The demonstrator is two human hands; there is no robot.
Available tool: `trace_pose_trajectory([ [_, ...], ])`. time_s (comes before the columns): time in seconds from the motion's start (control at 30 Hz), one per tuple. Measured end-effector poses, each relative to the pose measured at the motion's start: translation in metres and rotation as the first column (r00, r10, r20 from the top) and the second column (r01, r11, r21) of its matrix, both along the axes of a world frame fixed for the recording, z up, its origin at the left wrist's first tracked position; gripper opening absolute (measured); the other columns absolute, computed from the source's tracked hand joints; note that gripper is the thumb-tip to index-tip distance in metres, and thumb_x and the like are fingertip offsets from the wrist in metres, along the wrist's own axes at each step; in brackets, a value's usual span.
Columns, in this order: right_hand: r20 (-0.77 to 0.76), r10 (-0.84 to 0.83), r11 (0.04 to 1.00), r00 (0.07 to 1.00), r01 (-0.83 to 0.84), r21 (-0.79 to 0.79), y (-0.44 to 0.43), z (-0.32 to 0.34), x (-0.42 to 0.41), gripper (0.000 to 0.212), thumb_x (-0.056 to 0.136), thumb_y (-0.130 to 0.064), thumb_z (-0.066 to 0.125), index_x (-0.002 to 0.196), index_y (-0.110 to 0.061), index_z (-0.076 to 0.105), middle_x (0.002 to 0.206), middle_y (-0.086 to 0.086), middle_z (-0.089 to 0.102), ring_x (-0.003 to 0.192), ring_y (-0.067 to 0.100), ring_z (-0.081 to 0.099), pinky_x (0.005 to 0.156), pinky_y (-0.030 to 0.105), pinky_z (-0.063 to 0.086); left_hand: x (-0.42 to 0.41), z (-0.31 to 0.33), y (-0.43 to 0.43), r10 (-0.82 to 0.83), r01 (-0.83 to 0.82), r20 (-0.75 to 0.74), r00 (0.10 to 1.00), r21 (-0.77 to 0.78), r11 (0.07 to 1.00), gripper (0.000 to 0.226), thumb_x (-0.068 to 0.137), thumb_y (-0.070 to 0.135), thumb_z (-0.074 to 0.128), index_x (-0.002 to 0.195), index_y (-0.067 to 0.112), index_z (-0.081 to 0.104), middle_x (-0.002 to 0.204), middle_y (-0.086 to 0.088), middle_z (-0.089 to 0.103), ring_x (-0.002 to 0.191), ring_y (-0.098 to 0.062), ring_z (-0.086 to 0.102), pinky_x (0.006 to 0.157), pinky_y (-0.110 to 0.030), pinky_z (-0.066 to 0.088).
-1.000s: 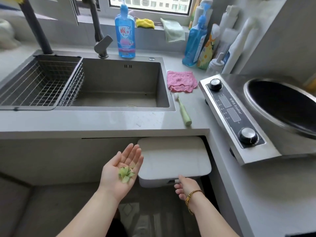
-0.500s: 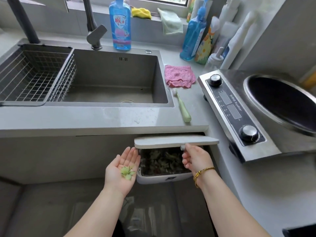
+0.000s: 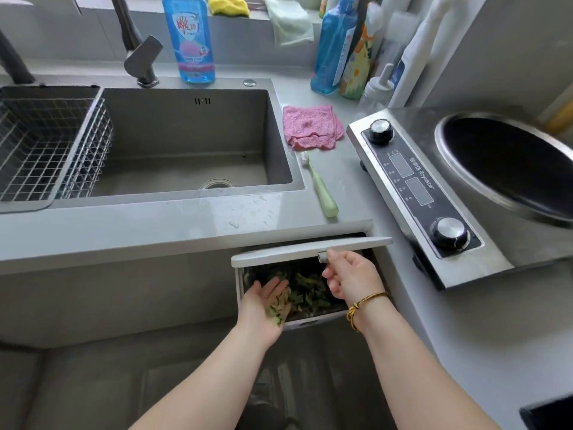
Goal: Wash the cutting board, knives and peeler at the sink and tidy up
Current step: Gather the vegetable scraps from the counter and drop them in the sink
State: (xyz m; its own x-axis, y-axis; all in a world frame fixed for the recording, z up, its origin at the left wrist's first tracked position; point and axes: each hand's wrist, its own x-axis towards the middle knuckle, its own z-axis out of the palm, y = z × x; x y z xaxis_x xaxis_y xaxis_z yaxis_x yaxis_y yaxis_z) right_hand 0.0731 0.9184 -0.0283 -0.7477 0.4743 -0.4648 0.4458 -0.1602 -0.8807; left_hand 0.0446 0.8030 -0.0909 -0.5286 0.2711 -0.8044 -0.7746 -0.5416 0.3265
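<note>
Small kitchen corner, window sill along the far wall. Grey desk point(image 3: 155, 225) running left to right, water drops near its front edge. Sink point(image 3: 186, 128) set into desk left of centre. Wire basket point(image 3: 46, 144) seated in its left part, tap point(image 3: 142, 57) at far rim. Blue soap bottle point(image 3: 189, 38) upright just right of tap. Pink cloth point(image 3: 311, 127) just right of sink, with green brush point(image 3: 321, 189) lying nearer, beside sink edge. Steel cooker point(image 3: 412, 181) on right, with two knobs and a dark round well. Cluster of bottles point(image 3: 335, 48) in far right corner. Yellow cloth point(image 3: 228, 5) on sill.

Under desk edge, white bin point(image 3: 238, 283) with green scraps point(image 3: 307, 290) inside, lid point(image 3: 310, 249) lifted. Right hand point(image 3: 350, 277) curled round small handle under lid, holding it up. Left hand point(image 3: 263, 308) flat, palm up, fingers straight, over bin's left rim, with green peelings point(image 3: 276, 307) lying on palm. Grey floor below.
</note>
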Motion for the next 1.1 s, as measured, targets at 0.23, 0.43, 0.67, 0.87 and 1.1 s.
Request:
trace_pose_trajectory([
  [0.23,0.023,0.051,0.999,0.998,-0.051,0.004,0.006,0.002,0.000,0.023,0.093,-0.020,0.051,0.071,-0.014,0.054,0.057,-0.001,0.049,0.033,0.000,0.036,0.036,0.009,0.032,-0.013,-0.002,0.019,-0.081,0.078,0.024,0.996,0.101,0.992,0.055,0.098,0.045,0.022,0.143,0.014,0.032,0.148,-0.010,0.035,0.133,-0.031,0.036,0.101,-0.042,0.032],
  [0.43,0.029,0.076,0.997,0.997,-0.076,0.019,0.009,0.002,-0.002,0.025,0.092,-0.020,0.051,0.067,-0.015,0.052,0.057,-0.001,0.050,0.033,-0.001,0.037,0.036,0.008,0.031,-0.014,-0.005,0.018,-0.075,0.073,0.018,0.997,0.072,0.995,0.052,0.100,0.040,0.018,0.140,0.012,0.036,0.141,-0.014,0.043,0.129,-0.027,0.041,0.102,-0.037,0.031],
  [0.67,-0.008,0.076,0.997,0.997,-0.076,0.010,0.008,0.002,-0.002,0.026,0.092,-0.018,0.051,0.067,-0.013,0.052,0.055,-0.001,0.049,0.030,0.000,0.035,0.035,0.008,0.030,-0.016,-0.021,0.017,-0.186,0.168,-0.101,0.977,-0.162,0.972,0.051,0.101,0.036,0.018,0.122,0.004,0.053,0.074,-0.008,0.064,0.037,-0.009,0.051,0.036,-0.014,0.032],
  [0.87,-0.014,0.073,0.997,0.997,-0.072,0.039,0.007,0.002,0.000,0.028,0.093,-0.018,0.051,0.065,-0.014,0.050,0.055,0.000,0.049,0.029,0.000,0.035,0.035,0.008,0.029,-0.006,-0.025,0.022,-0.955,0.077,-0.252,0.158,-0.961,0.267,0.052,0.096,0.034,0.012,0.143,0.021,0.031,0.150,0.006,0.025,0.141,-0.011,0.015,0.112,-0.024,0.004],
  [1.1,-0.005,0.085,0.996,0.996,-0.084,0.043,0.006,0.004,0.001,0.025,0.093,-0.018,0.050,0.068,-0.015,0.051,0.056,-0.001,0.049,0.032,-0.001,0.035,0.036,0.009,0.031,-0.009,-0.030,0.002,-0.877,-0.371,0.274,-0.396,-0.921,-0.120,0.075,0.079,0.055,-0.011,0.146,0.023,-0.013,0.137,0.011,-0.032,0.122,-0.007,-0.039,0.092,-0.026,-0.042],
])
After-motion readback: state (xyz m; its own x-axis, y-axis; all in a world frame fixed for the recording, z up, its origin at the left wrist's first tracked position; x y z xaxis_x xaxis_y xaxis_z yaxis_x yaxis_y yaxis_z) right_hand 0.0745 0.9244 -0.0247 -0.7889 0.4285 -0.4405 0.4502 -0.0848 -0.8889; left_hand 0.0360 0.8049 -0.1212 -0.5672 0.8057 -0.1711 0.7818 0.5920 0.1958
